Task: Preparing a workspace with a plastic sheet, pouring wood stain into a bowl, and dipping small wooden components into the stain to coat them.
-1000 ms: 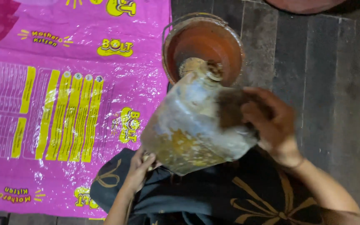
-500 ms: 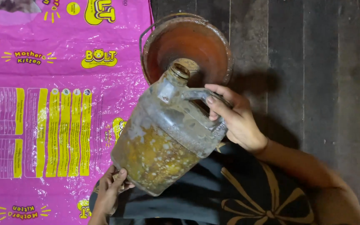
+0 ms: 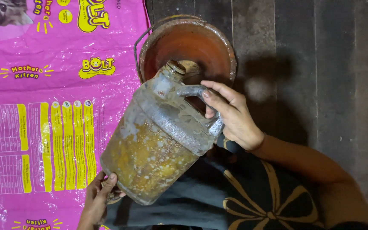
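Note:
A grimy translucent plastic jug (image 3: 158,140) with yellowish liquid inside is tilted, its open neck over a round reddish-brown bowl (image 3: 218,42). My right hand (image 3: 231,117) is wrapped around the jug's handle near the neck. My left hand (image 3: 99,198) holds the jug's bottom edge from below. The bowl sits on dark wooden planks, and its inside is partly hidden by the jug's neck.
A pink printed plastic sack (image 3: 43,106) lies flat on the left, its edge next to the bowl. Dark wooden floor planks (image 3: 320,64) fill the right side. My lap, in dark cloth with a gold bow pattern (image 3: 252,200), is below the jug.
The jug has tipped back from steep pouring to a shallower tilt. My right hand shifted from the jug's side onto its handle. The bowl now appears higher in view.

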